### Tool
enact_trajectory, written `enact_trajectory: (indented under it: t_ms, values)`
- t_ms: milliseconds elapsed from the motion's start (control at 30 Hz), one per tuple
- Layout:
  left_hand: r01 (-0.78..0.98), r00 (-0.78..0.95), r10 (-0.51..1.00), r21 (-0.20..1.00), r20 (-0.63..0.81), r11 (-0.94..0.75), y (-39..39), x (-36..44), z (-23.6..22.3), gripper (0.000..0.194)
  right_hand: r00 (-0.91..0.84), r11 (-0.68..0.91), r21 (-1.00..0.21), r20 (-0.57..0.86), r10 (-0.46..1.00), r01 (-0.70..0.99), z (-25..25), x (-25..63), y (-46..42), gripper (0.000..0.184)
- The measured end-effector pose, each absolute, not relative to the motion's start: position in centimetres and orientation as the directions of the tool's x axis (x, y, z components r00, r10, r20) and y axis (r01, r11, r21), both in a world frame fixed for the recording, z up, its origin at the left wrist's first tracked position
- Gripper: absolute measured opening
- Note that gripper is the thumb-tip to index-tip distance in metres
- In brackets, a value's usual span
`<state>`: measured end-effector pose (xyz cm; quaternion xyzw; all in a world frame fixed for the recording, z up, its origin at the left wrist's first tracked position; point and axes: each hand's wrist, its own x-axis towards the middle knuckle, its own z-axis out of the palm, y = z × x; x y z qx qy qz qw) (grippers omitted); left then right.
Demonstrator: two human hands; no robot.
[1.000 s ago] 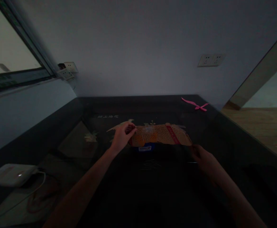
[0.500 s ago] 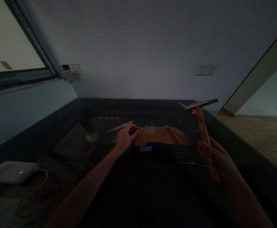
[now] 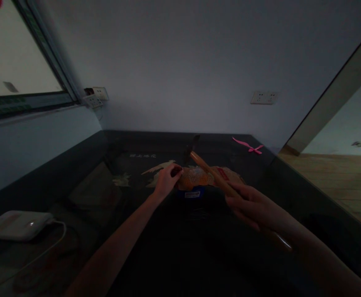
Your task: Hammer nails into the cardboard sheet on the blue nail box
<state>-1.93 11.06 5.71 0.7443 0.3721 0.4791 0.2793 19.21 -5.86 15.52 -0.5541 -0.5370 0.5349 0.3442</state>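
Observation:
My left hand (image 3: 167, 180) pinches the left end of a long, flat tan piece (image 3: 195, 177) with an orange patch, dark specks and a red band. This piece rests across a blue object with a white label (image 3: 192, 193), most of which it hides. In my right hand (image 3: 251, 206) is a hammer (image 3: 213, 173), gripped by its wooden handle. The hammer slants up to the left across the patterned piece, its dark head above the piece's middle. Whether the head touches the piece I cannot tell.
Dark glossy table (image 3: 168, 144) with printed flowers and characters lies against the wall. A pink ribbon (image 3: 250, 147) is at the back right. On the left sits a white device (image 3: 18, 225) with a cable. Wall sockets (image 3: 264, 97) are behind, and a window (image 3: 16, 53) is at left.
My right hand has swung the hammer left and down, from upright at the right to slanting over the patterned piece. The pink ribbon is now uncovered. My left hand keeps its pinch.

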Motion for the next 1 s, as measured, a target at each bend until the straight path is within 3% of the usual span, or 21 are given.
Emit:
enact_trajectory:
  t_ms: [167, 367, 567, 733, 900, 1000]
  values:
    - [0.273, 0.271, 0.835, 0.793, 0.479, -0.544, 11.2, -1.9, 5.4, 0.008, -0.173, -0.153, -0.953, -0.202, 0.964, 0.260, 15.6, 18.1, -5.6, 0.037]
    - [0.393, 0.270, 0.838, 0.740, 0.475, -0.546, 11.1, -1.9, 5.7, 0.008, -0.142, -0.211, -0.907, -0.278, 0.950, 0.364, 15.6, 17.7, -5.4, 0.043]
    - [0.345, 0.277, 0.833, 0.760, 0.479, -0.551, 10.9, -2.0, 5.8, 0.007, -0.133, -0.146, -0.931, -0.200, 0.971, 0.333, 16.6, 17.5, -5.6, 0.058]
    - [0.407, 0.281, 0.836, 0.730, 0.471, -0.548, 10.9, -2.0, 5.9, 0.008, -0.199, -0.190, -0.899, -0.285, 0.938, 0.395, 16.6, 17.3, -5.5, 0.043]
    - [0.367, 0.274, 0.831, 0.746, 0.484, -0.556, 11.2, -1.9, 5.6, 0.007, -0.197, -0.117, -0.923, -0.199, 0.960, 0.365, 16.6, 17.5, -5.7, 0.046]
    - [0.384, 0.274, 0.835, 0.741, 0.478, -0.551, 11.2, -1.9, 5.5, 0.007, -0.202, -0.144, -0.914, -0.233, 0.951, 0.380, 16.0, 17.6, -5.7, 0.036]
